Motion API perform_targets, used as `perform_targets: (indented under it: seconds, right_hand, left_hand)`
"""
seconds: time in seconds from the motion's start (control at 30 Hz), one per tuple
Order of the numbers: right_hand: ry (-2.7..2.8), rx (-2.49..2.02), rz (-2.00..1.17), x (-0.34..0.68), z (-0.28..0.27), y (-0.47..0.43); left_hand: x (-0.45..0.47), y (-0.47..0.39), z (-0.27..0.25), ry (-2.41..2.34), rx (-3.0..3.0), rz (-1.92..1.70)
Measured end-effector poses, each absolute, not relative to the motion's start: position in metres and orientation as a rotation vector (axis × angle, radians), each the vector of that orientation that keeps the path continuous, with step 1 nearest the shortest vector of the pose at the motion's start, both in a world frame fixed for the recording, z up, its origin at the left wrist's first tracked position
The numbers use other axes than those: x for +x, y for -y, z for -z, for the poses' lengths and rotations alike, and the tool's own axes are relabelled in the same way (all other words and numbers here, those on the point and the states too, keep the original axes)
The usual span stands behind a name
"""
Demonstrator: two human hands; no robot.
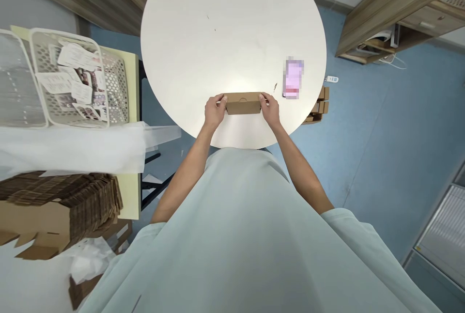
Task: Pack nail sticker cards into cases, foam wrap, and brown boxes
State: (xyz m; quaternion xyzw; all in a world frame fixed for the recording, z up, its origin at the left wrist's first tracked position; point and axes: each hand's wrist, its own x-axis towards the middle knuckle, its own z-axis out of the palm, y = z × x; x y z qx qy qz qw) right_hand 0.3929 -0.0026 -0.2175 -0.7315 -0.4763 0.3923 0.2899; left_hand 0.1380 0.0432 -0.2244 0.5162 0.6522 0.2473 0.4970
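Observation:
A small brown cardboard box [243, 105], its lid closed, sits at the near edge of the round white table [232, 22]. My left hand [215, 110] grips its left end, thumb at the upper corner. At the right end, my right hand [270, 109] holds the box the same way, fingers curled along the side. The underside of the box is hidden. To the right of my right hand lies a phone [292, 79], its screen blurred out.
Left, a yellowish side table [130, 196] carries a white perforated basket [116, 85] of packets, white wrapping sheet [72, 150] and a stack of flattened cardboard boxes [94, 204]. Small brown boxes [321, 104] stand low beyond the round table's right edge. A wooden cabinet [392, 7] is at upper right.

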Motion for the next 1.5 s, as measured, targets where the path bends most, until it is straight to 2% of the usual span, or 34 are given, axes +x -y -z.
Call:
perform_targets:
  seconds: [0.33, 0.5, 0.7, 0.87, 1.2, 1.5]
  right_hand:
    - [1.089, -1.809, -1.162, 0.382, 0.201, 0.074]
    - [1.003, -1.748, -1.159, 0.378, 0.211, 0.099]
    - [0.772, -1.804, -1.248, 0.376, 0.232, 0.147]
    - [0.668, -1.824, -1.306, 0.381, 0.24, 0.167]
    - [0.633, -1.648, -1.311, 0.405, 0.207, 0.233]
    - [0.508, -1.695, -1.205, 0.475, 0.171, 0.325]
  left_hand:
    - [0.127, 0.02, 0.195, -1.588, 1.227, -0.518]
    - [0.119, 0.039, 0.203, -1.548, 1.181, -0.555]
    - [0.125, 0.089, 0.22, -1.596, 0.963, -0.423]
    - [0.132, 0.117, 0.216, -1.573, 0.92, -0.395]
    - [0.152, 0.188, 0.188, -1.447, 0.883, -0.69]
    - [0.228, 0.235, 0.172, -1.28, 0.927, -0.619]
